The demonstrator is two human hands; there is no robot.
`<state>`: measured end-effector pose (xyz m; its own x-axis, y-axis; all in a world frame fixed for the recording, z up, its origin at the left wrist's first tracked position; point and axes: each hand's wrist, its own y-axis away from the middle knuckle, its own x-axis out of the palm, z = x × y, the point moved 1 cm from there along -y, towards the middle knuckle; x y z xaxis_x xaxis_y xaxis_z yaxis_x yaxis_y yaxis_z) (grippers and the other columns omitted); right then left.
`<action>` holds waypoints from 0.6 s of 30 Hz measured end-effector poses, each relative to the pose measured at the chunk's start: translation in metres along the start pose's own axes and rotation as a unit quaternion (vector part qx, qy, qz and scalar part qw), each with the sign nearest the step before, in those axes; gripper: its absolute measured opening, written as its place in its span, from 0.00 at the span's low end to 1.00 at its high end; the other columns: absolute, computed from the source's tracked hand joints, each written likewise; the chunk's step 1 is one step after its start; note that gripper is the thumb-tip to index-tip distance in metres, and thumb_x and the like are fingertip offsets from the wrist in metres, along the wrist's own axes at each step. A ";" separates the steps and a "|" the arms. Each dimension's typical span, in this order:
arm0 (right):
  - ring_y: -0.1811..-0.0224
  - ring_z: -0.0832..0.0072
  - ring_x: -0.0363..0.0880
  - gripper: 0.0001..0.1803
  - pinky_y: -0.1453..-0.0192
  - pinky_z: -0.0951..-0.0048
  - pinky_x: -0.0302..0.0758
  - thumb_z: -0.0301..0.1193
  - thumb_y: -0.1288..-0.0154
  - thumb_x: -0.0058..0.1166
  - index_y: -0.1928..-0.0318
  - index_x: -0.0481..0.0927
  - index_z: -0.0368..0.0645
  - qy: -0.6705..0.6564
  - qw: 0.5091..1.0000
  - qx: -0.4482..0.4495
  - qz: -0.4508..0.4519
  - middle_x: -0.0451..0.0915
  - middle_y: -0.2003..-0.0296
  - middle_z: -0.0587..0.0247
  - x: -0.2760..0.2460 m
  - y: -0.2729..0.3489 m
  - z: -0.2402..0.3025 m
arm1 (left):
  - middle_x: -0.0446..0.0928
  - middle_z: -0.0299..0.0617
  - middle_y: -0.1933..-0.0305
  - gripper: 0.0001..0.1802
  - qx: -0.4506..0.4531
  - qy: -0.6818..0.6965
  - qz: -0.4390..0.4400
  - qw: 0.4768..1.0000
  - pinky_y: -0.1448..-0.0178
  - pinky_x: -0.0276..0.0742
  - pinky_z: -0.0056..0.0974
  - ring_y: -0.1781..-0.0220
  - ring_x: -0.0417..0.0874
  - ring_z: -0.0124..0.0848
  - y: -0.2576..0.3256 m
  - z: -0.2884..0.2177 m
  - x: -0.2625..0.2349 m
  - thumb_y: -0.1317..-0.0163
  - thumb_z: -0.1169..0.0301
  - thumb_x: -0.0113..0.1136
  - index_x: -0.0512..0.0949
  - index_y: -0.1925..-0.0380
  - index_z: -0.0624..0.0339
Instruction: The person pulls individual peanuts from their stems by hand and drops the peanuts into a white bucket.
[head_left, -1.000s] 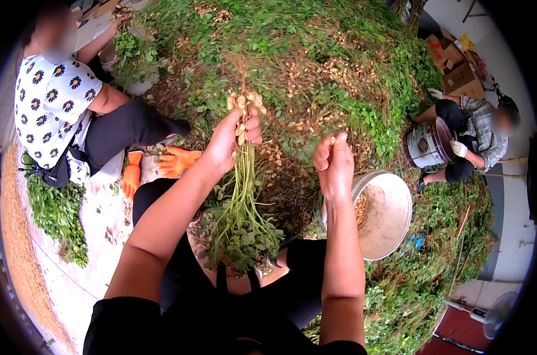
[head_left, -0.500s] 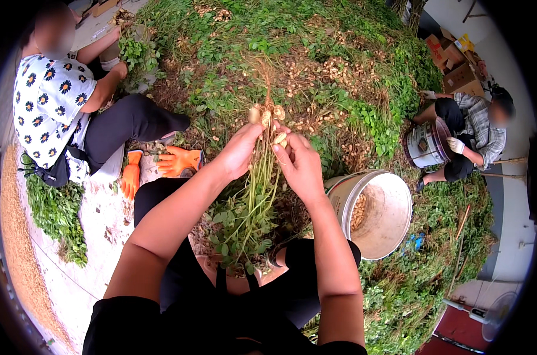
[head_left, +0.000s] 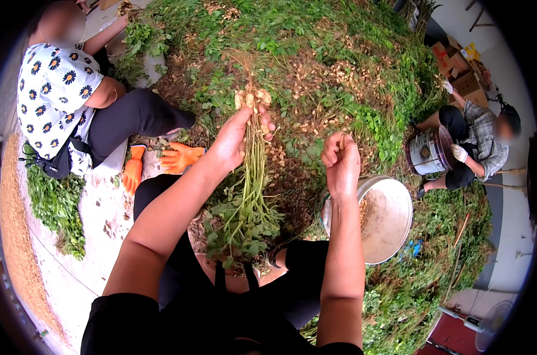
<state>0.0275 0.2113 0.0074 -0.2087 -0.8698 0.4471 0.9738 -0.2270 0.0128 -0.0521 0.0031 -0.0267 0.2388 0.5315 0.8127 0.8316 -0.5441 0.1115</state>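
My left hand grips the green stems of an uprooted peanut plant, roots up and leaves hanging down between my knees. Several pale peanut pods cluster just above the fingers, below the thin brown roots. My right hand is raised to the right of the plant, apart from it, its fingers curled closed. They mostly hide the peanut pod that showed in them half a second ago. Nearest to that hand is a white bucket, tilted with its mouth facing me and peanuts inside.
Pulled peanut plants heap across the ground ahead. Orange gloves lie at the left, near a seated person in a flowered shirt. At the right another person sits by a bucket. Cardboard boxes stand behind.
My right hand has left the plant and moved right, toward the bucket. My left hand has shifted slightly left with the plant. The person at the right has raised one gloved hand.
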 end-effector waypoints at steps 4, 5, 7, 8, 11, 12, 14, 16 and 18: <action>0.76 0.89 0.60 0.12 0.74 0.84 0.57 0.30 0.27 0.41 0.52 0.77 0.40 0.193 0.980 0.042 0.039 0.67 0.74 0.75 -0.008 0.002 -0.015 | 0.78 0.45 0.52 0.15 -0.025 0.022 0.024 0.999 0.37 0.76 0.46 0.39 0.76 0.42 0.003 0.009 0.010 0.25 0.59 0.38 0.71 0.56 0.57; 0.74 0.89 0.63 0.13 0.72 0.84 0.60 0.32 0.25 0.43 0.52 0.78 0.39 0.236 0.968 0.055 0.066 0.69 0.72 0.73 -0.004 0.005 -0.021 | 0.78 0.46 0.50 0.15 -0.039 0.020 0.022 0.999 0.37 0.77 0.45 0.40 0.77 0.41 0.003 0.012 0.013 0.25 0.60 0.37 0.70 0.56 0.57; 0.67 0.83 0.71 0.12 0.62 0.77 0.70 0.33 0.29 0.53 0.52 0.79 0.39 0.280 0.956 -0.066 0.063 0.75 0.67 0.72 0.010 0.007 -0.039 | 0.78 0.49 0.45 0.15 -0.068 0.014 0.022 0.997 0.37 0.78 0.44 0.43 0.80 0.40 0.002 0.017 0.022 0.24 0.62 0.34 0.69 0.56 0.57; 0.68 0.82 0.71 0.12 0.62 0.77 0.70 0.33 0.31 0.56 0.53 0.79 0.39 0.331 0.939 -0.072 0.067 0.75 0.68 0.70 0.013 0.007 -0.041 | 0.74 0.52 0.38 0.16 -0.071 0.009 0.019 0.997 0.41 0.80 0.41 0.44 0.81 0.37 0.004 0.018 0.022 0.24 0.61 0.33 0.70 0.55 0.57; 0.70 0.80 0.71 0.11 0.63 0.75 0.70 0.31 0.34 0.59 0.56 0.79 0.39 0.386 0.913 -0.119 0.065 0.74 0.69 0.66 0.018 0.003 -0.043 | 0.73 0.52 0.38 0.16 -0.093 -0.018 0.049 0.994 0.44 0.82 0.39 0.44 0.81 0.34 0.008 0.017 0.023 0.24 0.61 0.34 0.70 0.54 0.57; 0.70 0.80 0.71 0.10 0.63 0.75 0.70 0.31 0.35 0.59 0.56 0.79 0.39 0.389 0.909 -0.139 0.061 0.74 0.70 0.65 0.019 0.002 -0.042 | 0.73 0.52 0.37 0.16 -0.091 -0.026 0.043 0.995 0.41 0.80 0.41 0.43 0.80 0.37 0.008 0.017 0.027 0.25 0.60 0.34 0.70 0.53 0.57; 0.71 0.79 0.70 0.09 0.64 0.74 0.70 0.30 0.35 0.58 0.58 0.78 0.38 0.433 0.894 -0.103 0.046 0.72 0.71 0.64 0.022 0.005 -0.034 | 0.75 0.49 0.39 0.17 -0.093 -0.011 0.029 0.995 0.37 0.76 0.43 0.36 0.74 0.40 0.008 0.020 0.028 0.25 0.59 0.35 0.71 0.54 0.55; 0.72 0.79 0.70 0.08 0.64 0.74 0.70 0.29 0.35 0.57 0.61 0.77 0.38 0.499 0.860 -0.102 0.043 0.72 0.73 0.65 0.025 0.007 -0.027 | 0.77 0.44 0.46 0.17 -0.081 -0.012 0.028 0.996 0.35 0.73 0.44 0.35 0.73 0.42 0.007 0.022 0.025 0.25 0.58 0.36 0.72 0.55 0.54; 0.73 0.79 0.71 0.06 0.66 0.75 0.70 0.28 0.35 0.55 0.65 0.75 0.37 0.581 0.801 -0.134 0.053 0.71 0.74 0.67 0.024 0.009 -0.023 | 0.80 0.39 0.58 0.16 -0.054 -0.032 0.038 0.997 0.35 0.72 0.44 0.39 0.76 0.40 0.007 0.023 0.019 0.26 0.58 0.36 0.71 0.57 0.54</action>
<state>0.0291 0.1783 -0.0026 -0.2216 -0.6748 -0.7039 0.9696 -0.0758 -0.2325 -0.0306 0.0244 -0.0241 0.3334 0.5250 0.7831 0.7520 -0.6491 0.1150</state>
